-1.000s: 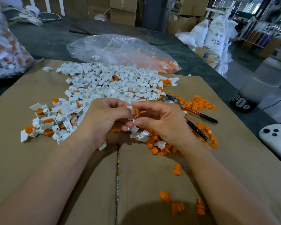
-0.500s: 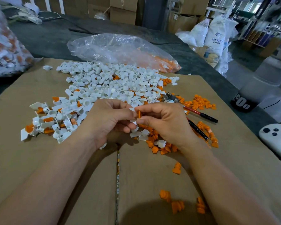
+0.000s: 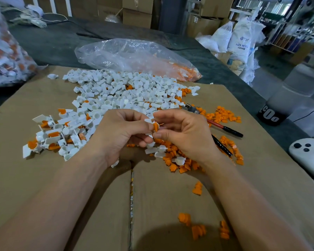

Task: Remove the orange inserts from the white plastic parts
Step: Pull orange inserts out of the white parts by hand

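- Both hands stay at the middle of the frame, above the flat brown cardboard sheet [image 3: 43, 178] that covers the dark grey tabletop [image 3: 53, 42]; neither has shifted much over the last second.
- The left hand [image 3: 123, 134] keeps its fingers [image 3: 140, 128] curled round a small white plastic part [image 3: 148, 121], holding it against the pull.
- The right hand [image 3: 187, 134] pinches the orange plastic insert [image 3: 156, 126] between thumb and forefinger, right where the two hands meet.
- The change is slight. More orange shows between the fingertips now than a moment ago, and a thin orange sliver points right of it.
- My reading is that the insert is working loose from its seat but is not yet free. Whether it has fully parted from the white part, I cannot tell, as the fingertips hide the joint.
- Below the right hand lies a heap of loose orange inserts [image 3: 178, 160], probably where this one goes.
- The wide pile of emptied white plastic parts [image 3: 127, 93] fills the upper middle. A cluster of white parts with orange still in them [image 3: 51, 136] at the left suggests plenty of work remains.
- Red-and-black-handled pliers [image 3: 225, 128] lie unused at the right.
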